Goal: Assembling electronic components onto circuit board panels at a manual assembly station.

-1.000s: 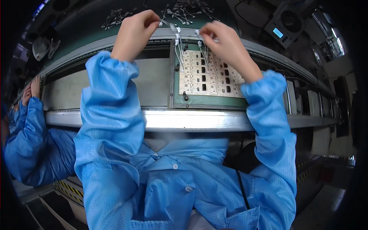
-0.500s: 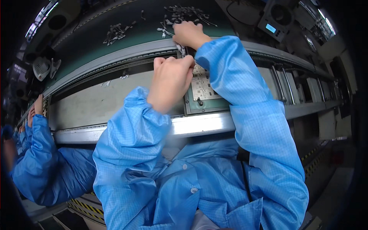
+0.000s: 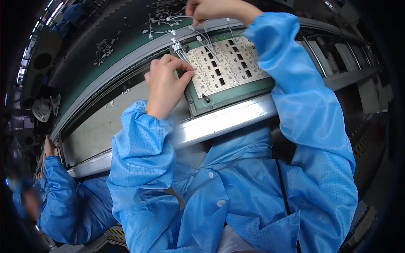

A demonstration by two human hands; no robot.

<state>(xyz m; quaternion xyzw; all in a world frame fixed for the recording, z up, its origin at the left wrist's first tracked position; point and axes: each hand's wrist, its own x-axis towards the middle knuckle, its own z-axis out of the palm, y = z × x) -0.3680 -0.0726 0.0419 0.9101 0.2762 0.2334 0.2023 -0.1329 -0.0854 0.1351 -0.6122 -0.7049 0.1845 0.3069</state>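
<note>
My left hand (image 3: 168, 80) is closed at the near left edge of a pale circuit board panel (image 3: 206, 80). From its fingers a bunch of short white connector cables (image 3: 179, 49) points up and away. Farther off, my right hand (image 3: 211, 10) is pinched on a thin white cable beside the cable pile, above the panel's far edge; the picture's top edge cuts part of it off. Several black rectangular parts sit in rows on the panel, and a few white cables (image 3: 214, 50) stretch across its far side. A green carrier (image 3: 236, 96) with a black knob bears the panel.
Loose white connector cables (image 3: 162, 12) lie heaped on the green belt beyond the rail, with a smaller heap (image 3: 105, 50) farther left. A metal rail (image 3: 223, 120) runs along the near side. At the left, a co-worker's blue sleeve (image 3: 63, 181) and hand rest by the line.
My hands have moved apart: the right went farther away, the left slightly left and nearer. More of the panel now shows. The view has also turned and shifted.
</note>
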